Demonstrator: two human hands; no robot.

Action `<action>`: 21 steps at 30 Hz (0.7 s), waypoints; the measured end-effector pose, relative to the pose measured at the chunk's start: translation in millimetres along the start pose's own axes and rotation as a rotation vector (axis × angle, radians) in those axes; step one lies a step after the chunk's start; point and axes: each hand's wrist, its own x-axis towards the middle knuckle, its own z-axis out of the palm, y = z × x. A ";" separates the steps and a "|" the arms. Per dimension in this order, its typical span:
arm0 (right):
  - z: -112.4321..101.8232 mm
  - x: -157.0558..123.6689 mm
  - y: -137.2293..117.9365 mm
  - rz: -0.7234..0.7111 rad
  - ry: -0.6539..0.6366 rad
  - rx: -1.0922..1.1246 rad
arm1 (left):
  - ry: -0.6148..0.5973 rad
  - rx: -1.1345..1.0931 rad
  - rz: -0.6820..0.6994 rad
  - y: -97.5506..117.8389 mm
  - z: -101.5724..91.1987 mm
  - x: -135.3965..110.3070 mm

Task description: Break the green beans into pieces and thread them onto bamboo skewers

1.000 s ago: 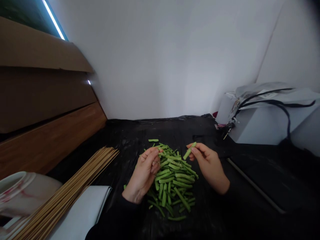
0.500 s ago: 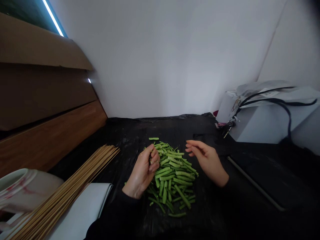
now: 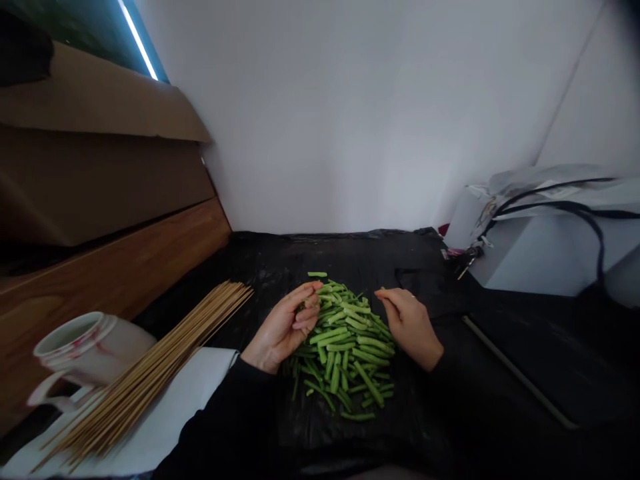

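Note:
A pile of cut green bean pieces (image 3: 347, 347) lies on a black plastic sheet (image 3: 280, 267) before me. My left hand (image 3: 285, 327) rests at the pile's left edge, fingers curled round a few bean pieces. My right hand (image 3: 410, 323) is at the pile's right edge, its fingertips pinched down onto a bean piece at the top of the pile. Both sleeves are black.
A bundle of bamboo skewers (image 3: 155, 367) lies at the left on a white sheet (image 3: 165, 413). A white mug (image 3: 85, 347) with red marks stands beside it. A wooden panel (image 3: 110, 280) rises at the left. A white box (image 3: 545, 253) with black cables sits at the right.
My right hand let go of the bean piece it held up and dropped to the pile's right edge. My left hand stayed curled at the pile. The view shifted slightly.

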 end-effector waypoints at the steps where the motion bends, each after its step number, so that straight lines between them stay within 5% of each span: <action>1: 0.4 0.2 2.8 -0.034 -0.013 -0.049 | -0.012 0.028 -0.004 1.7 -0.2 -5.3; 8: 1.6 0.0 36.1 0.062 -0.119 -0.369 | -0.097 0.067 -0.122 8.2 -6.6 -34.8; 14: 11.2 -7.5 45.8 0.089 -0.181 -0.417 | 0.017 0.031 -0.036 6.2 -4.7 -31.3; 18: 11.2 -6.1 42.3 0.079 -0.182 -0.406 | -0.018 0.404 -0.021 18.8 -0.4 -54.5; 21: 10.7 -4.6 38.1 0.065 -0.168 -0.380 | -0.188 0.872 -0.299 27.3 -21.6 -98.2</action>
